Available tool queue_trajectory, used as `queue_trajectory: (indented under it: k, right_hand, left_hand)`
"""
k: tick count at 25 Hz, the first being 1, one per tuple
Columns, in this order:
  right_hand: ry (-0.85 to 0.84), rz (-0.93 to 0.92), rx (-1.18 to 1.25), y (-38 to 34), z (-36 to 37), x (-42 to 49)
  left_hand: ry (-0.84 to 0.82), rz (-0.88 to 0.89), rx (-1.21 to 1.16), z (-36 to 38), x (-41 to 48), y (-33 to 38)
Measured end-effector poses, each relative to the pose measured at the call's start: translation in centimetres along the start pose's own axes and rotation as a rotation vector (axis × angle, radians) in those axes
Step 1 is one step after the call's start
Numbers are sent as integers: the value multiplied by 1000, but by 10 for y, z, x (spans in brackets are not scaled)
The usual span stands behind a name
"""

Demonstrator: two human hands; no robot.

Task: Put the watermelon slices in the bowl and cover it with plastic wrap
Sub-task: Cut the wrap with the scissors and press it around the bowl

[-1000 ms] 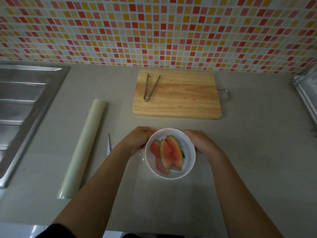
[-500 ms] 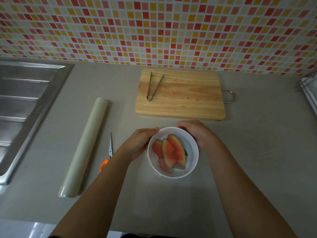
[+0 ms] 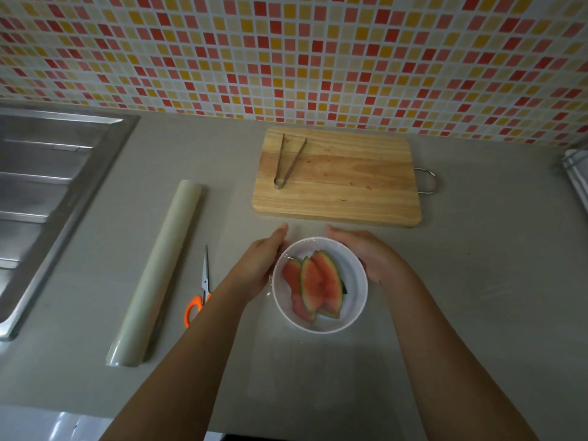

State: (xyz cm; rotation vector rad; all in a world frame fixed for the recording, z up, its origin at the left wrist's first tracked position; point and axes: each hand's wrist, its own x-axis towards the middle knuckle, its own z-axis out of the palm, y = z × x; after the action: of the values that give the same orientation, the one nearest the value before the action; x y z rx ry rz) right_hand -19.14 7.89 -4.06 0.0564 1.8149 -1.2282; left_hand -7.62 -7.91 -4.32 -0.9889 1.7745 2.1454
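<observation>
A white bowl (image 3: 319, 284) of watermelon slices (image 3: 315, 286) sits on the grey tabletop (image 3: 477, 281), with the left hand (image 3: 264, 261) and right hand (image 3: 366, 253) cupping its sides, fingers loosely spread, best pressing the film down evenly all round

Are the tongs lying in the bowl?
No, the tongs lie on the cutting board, well behind the bowl, which holds only watermelon slices.

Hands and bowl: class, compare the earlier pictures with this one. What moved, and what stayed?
Both hands shifted along the bowl toward its far rim: left hand and right hand now lie flatter against its sides. Watermelon slices, tongs, wrap roll and scissors stayed put.
</observation>
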Motion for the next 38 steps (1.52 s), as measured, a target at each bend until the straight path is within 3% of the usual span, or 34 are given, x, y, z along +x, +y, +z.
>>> queue_trajectory:
  k: [2,5,8,11,17,20,22,25,28,32,38]
  right_hand:
    - [29,-43,-95,1,0,-2]
    - [100,-171,39,0,8,-5]
    - [37,-121,258,2,12,-6]
    - [1,-91,330,4,14,-6]
    - [203,-227,256,6,17,-10]
    - [239,-310,215,5,19,-12]
    - [211,-338,230,3,18,-15]
    - [130,-321,258,0,15,-17]
    - [58,-298,316,1,15,-18]
    - [120,-315,329,7,17,-13]
    - [218,-360,349,13,17,-10]
  left_hand:
    - [-37,17,50,-2,-5,0]
    - [63,122,-48,3,-7,3]
    - [121,147,-59,12,-4,7]
    - [189,202,3,18,0,6]
    - [300,373,75,22,3,-2]
    - [282,335,-87,20,3,-1]
    - [179,254,-165,14,1,4]
    - [51,207,-34,7,0,10]
    - [78,246,87,8,2,9]
    - [181,398,298,12,3,7]
    - [267,384,177,16,9,4]
